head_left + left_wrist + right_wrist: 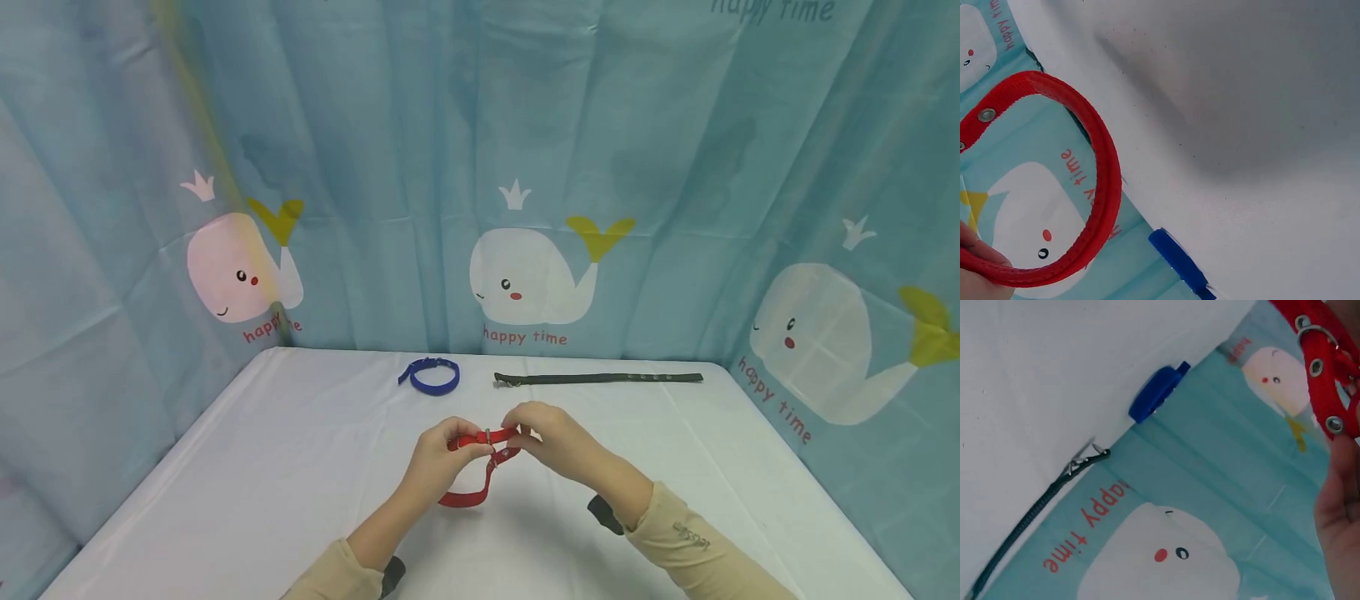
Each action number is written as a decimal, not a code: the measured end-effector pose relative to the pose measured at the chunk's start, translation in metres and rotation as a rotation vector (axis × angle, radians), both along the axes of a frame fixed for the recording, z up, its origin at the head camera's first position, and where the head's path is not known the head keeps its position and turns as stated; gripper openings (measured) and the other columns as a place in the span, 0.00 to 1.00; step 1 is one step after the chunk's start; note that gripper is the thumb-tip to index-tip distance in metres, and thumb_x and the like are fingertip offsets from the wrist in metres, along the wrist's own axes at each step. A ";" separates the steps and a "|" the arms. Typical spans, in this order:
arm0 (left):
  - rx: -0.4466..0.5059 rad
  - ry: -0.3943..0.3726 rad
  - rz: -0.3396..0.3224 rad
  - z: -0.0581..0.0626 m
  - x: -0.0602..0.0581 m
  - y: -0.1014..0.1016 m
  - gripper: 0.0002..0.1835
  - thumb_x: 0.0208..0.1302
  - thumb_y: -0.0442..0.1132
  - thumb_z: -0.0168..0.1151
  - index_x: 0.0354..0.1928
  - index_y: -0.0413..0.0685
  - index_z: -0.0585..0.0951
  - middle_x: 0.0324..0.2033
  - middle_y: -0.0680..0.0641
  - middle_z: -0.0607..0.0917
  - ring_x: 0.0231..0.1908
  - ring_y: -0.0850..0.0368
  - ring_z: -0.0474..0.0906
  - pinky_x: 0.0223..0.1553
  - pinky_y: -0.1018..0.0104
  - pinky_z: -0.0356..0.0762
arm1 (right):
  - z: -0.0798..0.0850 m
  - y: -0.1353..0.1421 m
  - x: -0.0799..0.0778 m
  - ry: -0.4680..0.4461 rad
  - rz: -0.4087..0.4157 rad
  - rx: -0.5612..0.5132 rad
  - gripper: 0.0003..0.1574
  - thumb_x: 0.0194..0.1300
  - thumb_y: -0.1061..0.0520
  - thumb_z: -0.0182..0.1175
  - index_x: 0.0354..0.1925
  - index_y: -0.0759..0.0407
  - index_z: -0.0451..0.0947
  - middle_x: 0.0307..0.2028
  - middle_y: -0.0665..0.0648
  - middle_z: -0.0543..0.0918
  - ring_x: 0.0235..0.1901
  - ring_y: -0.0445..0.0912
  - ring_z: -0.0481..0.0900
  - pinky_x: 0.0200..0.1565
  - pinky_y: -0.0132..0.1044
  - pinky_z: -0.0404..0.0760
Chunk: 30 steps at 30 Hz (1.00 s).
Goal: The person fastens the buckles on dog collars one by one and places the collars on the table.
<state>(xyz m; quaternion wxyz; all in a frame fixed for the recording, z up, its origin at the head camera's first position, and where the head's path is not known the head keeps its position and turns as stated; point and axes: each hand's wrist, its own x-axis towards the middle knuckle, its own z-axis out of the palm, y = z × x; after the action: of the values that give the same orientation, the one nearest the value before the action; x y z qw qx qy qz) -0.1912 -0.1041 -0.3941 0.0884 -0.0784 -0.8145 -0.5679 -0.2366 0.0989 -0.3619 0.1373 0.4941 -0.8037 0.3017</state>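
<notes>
A red collar (463, 500) with metal eyelets hangs in a loop between both hands, above the white table. My left hand (438, 454) pinches it near the metal buckle side, thumb and fingers on the strap. On the other side, my right hand (558, 439) pinches the strap close to the metal ring. In the left wrist view the collar's loop (1107, 181) curves wide from the fingers at the lower left. The right wrist view shows the eyeleted strap (1319, 375) with a ring around it and the right thumb (1342, 475) against its lower end.
A blue collar (436, 389), curled into a ring, lies at the back of the white table (300, 467). To its right a dark green collar (600, 378) is stretched out straight. Behind the table hangs a blue curtain (435, 283) printed with whales.
</notes>
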 end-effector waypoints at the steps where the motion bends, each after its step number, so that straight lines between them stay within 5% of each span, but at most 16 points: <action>1: 0.003 0.002 0.001 0.000 0.000 0.000 0.10 0.57 0.36 0.71 0.37 0.40 0.80 0.32 0.49 0.84 0.35 0.54 0.77 0.38 0.62 0.75 | 0.000 0.002 0.000 -0.062 0.003 -0.016 0.11 0.56 0.70 0.68 0.39 0.63 0.81 0.33 0.53 0.83 0.32 0.41 0.78 0.37 0.30 0.79; 4: 0.005 0.007 0.011 -0.001 -0.001 0.000 0.10 0.57 0.36 0.71 0.37 0.40 0.81 0.32 0.49 0.84 0.35 0.54 0.77 0.38 0.62 0.76 | -0.001 0.006 -0.002 -0.174 0.021 -0.062 0.10 0.59 0.71 0.65 0.40 0.64 0.83 0.34 0.55 0.86 0.34 0.41 0.81 0.38 0.33 0.81; 14: -0.027 -0.033 0.076 -0.001 -0.005 -0.001 0.11 0.54 0.36 0.73 0.37 0.41 0.84 0.35 0.48 0.83 0.37 0.53 0.76 0.39 0.61 0.78 | -0.001 0.002 -0.002 -0.202 0.047 -0.041 0.07 0.58 0.71 0.66 0.35 0.62 0.82 0.31 0.52 0.85 0.32 0.39 0.80 0.37 0.32 0.80; 20: 0.002 -0.056 0.061 -0.003 -0.006 -0.004 0.10 0.54 0.37 0.74 0.34 0.40 0.83 0.31 0.49 0.84 0.34 0.54 0.76 0.37 0.62 0.74 | -0.003 -0.003 -0.002 -0.246 0.027 -0.008 0.08 0.59 0.69 0.66 0.36 0.60 0.79 0.32 0.53 0.84 0.33 0.38 0.79 0.39 0.32 0.80; 30: 0.025 -0.009 0.078 -0.002 -0.005 -0.004 0.09 0.56 0.39 0.72 0.35 0.42 0.86 0.32 0.49 0.81 0.37 0.53 0.74 0.37 0.62 0.74 | -0.007 -0.002 -0.004 -0.423 -0.021 -0.079 0.06 0.62 0.65 0.64 0.40 0.63 0.81 0.34 0.54 0.86 0.35 0.41 0.82 0.42 0.33 0.81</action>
<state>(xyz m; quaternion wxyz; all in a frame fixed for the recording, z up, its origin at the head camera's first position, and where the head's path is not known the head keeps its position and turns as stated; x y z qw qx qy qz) -0.1967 -0.1086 -0.3965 0.1080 -0.0428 -0.8101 -0.5746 -0.2411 0.0966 -0.3686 -0.0123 0.4057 -0.8073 0.4284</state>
